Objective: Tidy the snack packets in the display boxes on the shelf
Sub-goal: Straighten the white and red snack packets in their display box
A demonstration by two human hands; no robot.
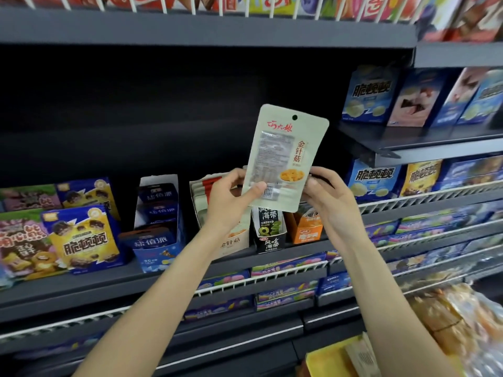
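So a pale green snack packet is held up in front of the dark shelf, upright and tilted a bit to the right, with its hang hole at the top. It's pinched at the lower left corner by the left hand, thumb pressed flat on the front near the barcode. The lower right edge is gripped by the right hand, fingers curled closed around it. Right behind and below, a cream display box of matching packets is seen on the shelf, with a black display box and an orange display box just beside it. A blue display box is parked further left.
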